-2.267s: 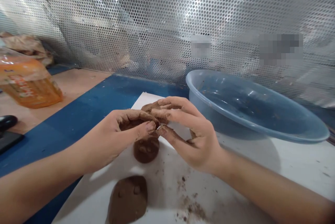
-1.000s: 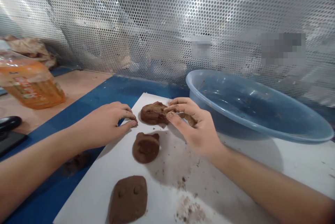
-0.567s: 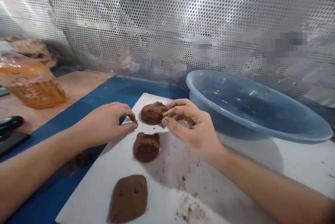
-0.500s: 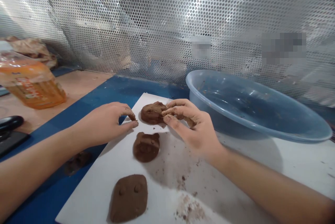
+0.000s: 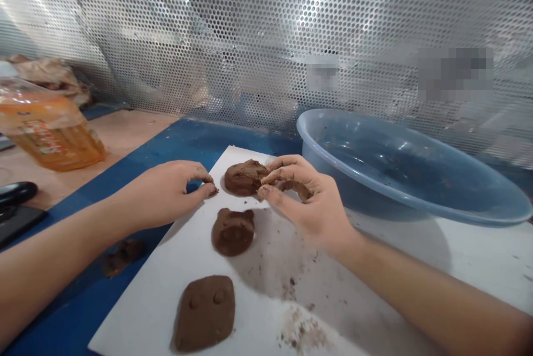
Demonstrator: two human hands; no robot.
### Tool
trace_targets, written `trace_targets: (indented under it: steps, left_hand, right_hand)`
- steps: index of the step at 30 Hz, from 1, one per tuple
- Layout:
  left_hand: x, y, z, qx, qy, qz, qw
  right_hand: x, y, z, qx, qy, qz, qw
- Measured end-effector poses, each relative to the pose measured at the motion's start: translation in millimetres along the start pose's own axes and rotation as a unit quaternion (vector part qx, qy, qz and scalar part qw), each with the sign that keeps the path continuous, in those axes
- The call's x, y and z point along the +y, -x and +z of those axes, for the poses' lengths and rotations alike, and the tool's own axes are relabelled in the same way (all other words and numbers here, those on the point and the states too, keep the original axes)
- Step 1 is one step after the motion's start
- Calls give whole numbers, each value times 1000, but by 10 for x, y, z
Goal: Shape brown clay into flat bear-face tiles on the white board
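Observation:
A rough lump of brown clay lies near the far end of a white board. My right hand is at its right edge, thumb and fingertips pinched on the clay there. To the left of the lump, slightly apart from it, my left hand has its thumb and fingertips pressed together, with a small brown bit of clay at the tips. Both hands have clay smeared on the fingers. Nearer to me lie a round clay bear face with two ears and a flat squarish clay piece with two round bumps.
A large blue basin stands on the right. Clay crumbs are scattered over the board. On the left are an orange liquid pouch, a black object and clay scraps. A perforated metal sheet rises behind.
My left thumb has moved up closer to its fingertips. The right hand has shifted only slightly at the lump's edge. The clay pieces stay in place.

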State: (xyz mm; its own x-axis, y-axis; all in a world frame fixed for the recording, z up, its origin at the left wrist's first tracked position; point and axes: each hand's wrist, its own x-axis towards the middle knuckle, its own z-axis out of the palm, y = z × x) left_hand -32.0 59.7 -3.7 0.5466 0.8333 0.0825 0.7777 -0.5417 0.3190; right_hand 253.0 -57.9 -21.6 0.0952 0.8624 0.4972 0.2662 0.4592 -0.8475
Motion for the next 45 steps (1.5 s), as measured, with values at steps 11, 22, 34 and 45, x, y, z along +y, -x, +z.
trace_targets:
  steps: [11,22,34,45]
  left_hand:
    - [-43,9,-38,-22,-7,-31,999]
    - [-54,7,-54,-20,-10,-39,999]
    - [-3,25,-29,-25,-10,9,1000]
    - [16,22,-31,-30,4,3,1000]
  right_hand:
    - [26,10,-5,-13,0,-9,1000]
    - [0,12,36,-60,-40,39,997]
    - [26,27,55,-78,-23,42,996]
    - [12,31,53,-86,-44,49,994]
